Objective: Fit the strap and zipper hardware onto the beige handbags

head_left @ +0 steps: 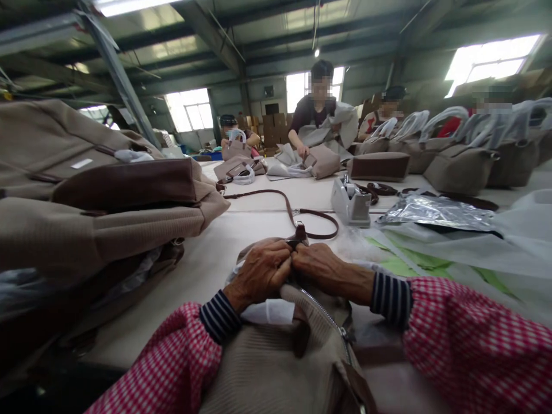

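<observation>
A taupe ribbed handbag (259,356) with a metal zipper (321,307) and brown trim lies in front of me on the white table. At its far end my left hand (265,265) and my right hand (321,265) meet, fingers curled closed. Between them a dark brown leather tab (299,233) sticks up, and both hands grip the bag's end there. The fingertips are partly hidden. White wrapping covers a handle (271,310) below my left hand. Beyond the hands a thin brown strap (321,236) curves over the table.
Bulky taupe bags (129,221) are piled at the left. A grey tape dispenser (351,201) stands ahead, with silver plastic packaging (435,210) and green sheets (414,259) to its right. Several finished-looking bags (461,167) line the back right. A person (317,115) across the table handles a bag.
</observation>
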The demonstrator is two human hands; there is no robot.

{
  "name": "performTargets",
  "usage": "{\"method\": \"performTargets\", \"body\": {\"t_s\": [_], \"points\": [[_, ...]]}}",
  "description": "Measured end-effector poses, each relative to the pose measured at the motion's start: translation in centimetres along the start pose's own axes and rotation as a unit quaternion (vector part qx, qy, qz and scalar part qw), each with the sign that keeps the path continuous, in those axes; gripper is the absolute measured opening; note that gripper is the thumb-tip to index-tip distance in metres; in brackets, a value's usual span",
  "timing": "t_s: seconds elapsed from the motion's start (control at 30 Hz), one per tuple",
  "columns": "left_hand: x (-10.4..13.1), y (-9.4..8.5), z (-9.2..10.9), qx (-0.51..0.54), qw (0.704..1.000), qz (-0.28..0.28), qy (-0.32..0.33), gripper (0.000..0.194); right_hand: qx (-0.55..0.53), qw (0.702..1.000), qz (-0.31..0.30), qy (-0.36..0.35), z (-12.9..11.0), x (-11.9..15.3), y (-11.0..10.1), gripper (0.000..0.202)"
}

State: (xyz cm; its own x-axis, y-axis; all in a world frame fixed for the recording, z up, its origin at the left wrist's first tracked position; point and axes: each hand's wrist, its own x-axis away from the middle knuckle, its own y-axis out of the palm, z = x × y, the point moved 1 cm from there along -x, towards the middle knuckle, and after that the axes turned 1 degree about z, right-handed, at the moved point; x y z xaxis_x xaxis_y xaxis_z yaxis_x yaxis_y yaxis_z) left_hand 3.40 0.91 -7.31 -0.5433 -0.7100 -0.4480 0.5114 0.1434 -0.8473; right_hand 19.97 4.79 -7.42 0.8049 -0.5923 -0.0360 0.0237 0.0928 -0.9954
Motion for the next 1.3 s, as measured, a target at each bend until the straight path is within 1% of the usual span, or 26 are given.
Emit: {"method": "performTargets", "body": {"t_s": [0.07, 0.13, 0.23, 0.27, 0.4, 0.47, 0.57, 0.67, 0.73, 0.8, 0.87, 0.9, 1.0, 1.07, 1.17, 1.23, 1.3], "points": [[0.0, 0.0, 0.0, 0.014, 1.000, 0.005, -0.004, 0.033, 0.009, 1.000, -0.003, 0.001, 0.1, 0.0, 0.5, 0.022], [0.0, -0.1, 0.0, 0.022, 1.000, 0.007, -0.002, 0.032, 0.028, 1.000, 0.009, 0.010, 0.1, 0.2, 0.8, 0.023], [0.1, -0.2, 0.0, 0.025, 1.000, 0.008, 0.002, 0.033, 0.048, 0.998, 0.038, 0.010, -0.1, 0.5, 0.8, 0.024], [0.1, -0.3, 0.0, 0.024, 1.000, 0.009, 0.003, 0.033, 0.047, 0.998, 0.038, 0.012, -0.1, 0.5, 0.6, 0.024], [0.1, -0.3, 0.0, 0.028, 1.000, 0.005, -0.001, 0.033, 0.015, 1.000, -0.008, 0.012, 0.0, 0.3, -0.1, 0.022], [0.1, -0.3, 0.1, 0.038, 0.999, 0.002, -0.005, 0.032, 0.011, 1.000, -0.009, 0.008, 0.0, 0.3, -0.1, 0.022], [0.2, -0.4, 0.1, 0.049, 0.999, 0.001, -0.014, 0.031, 0.034, 0.998, 0.043, -0.030, -0.1, 0.8, 0.2, 0.024], [0.2, -0.4, -0.1, 0.054, 0.998, 0.003, -0.011, 0.032, 0.065, 0.990, 0.102, -0.074, -0.4, 1.7, 0.7, 0.027], [0.2, -0.5, -0.2, 0.058, 0.998, 0.007, -0.008, 0.032, 0.086, 0.986, 0.124, -0.068, -0.5, 2.0, 0.9, 0.026], [0.2, -0.5, -0.3, 0.060, 0.998, 0.008, -0.008, 0.031, 0.091, 0.987, 0.124, -0.041, -0.3, 2.0, 1.1, 0.024], [0.2, -0.5, -0.4, 0.058, 0.998, 0.005, -0.007, 0.031, 0.066, 0.991, 0.111, -0.021, 0.0, 2.1, 0.9, 0.021], [0.3, -0.4, -0.4, 0.055, 0.998, 0.004, -0.008, 0.031, 0.043, 0.994, 0.101, -0.025, 0.1, 2.4, 0.7, 0.020], [0.4, -0.5, -0.5, 0.041, 0.999, 0.005, -0.015, 0.030, -0.063, 0.993, 0.061, -0.077, 0.4, 4.1, 0.0, 0.013], [0.6, -0.6, -0.3, 0.031, 0.999, 0.003, -0.008, 0.028, -0.131, 0.986, 0.045, -0.087, 0.3, 5.8, -0.2, 0.012], [0.8, -1.0, 0.2, 0.011, 1.000, -0.006, 0.028, 0.023, -0.191, 0.978, 0.066, -0.046, -0.3, 7.5, 0.5, 0.012], [0.9, -1.2, 0.5, 0.002, 0.999, -0.014, 0.041, 0.022, -0.215, 0.972, 0.095, -0.019, -0.8, 7.8, 1.2, 0.012], [0.9, -1.4, 0.7, 0.004, 0.998, -0.034, 0.046, 0.025, -0.229, 0.966, 0.118, -0.018, -1.1, 7.8, 1.9, 0.015]]}}
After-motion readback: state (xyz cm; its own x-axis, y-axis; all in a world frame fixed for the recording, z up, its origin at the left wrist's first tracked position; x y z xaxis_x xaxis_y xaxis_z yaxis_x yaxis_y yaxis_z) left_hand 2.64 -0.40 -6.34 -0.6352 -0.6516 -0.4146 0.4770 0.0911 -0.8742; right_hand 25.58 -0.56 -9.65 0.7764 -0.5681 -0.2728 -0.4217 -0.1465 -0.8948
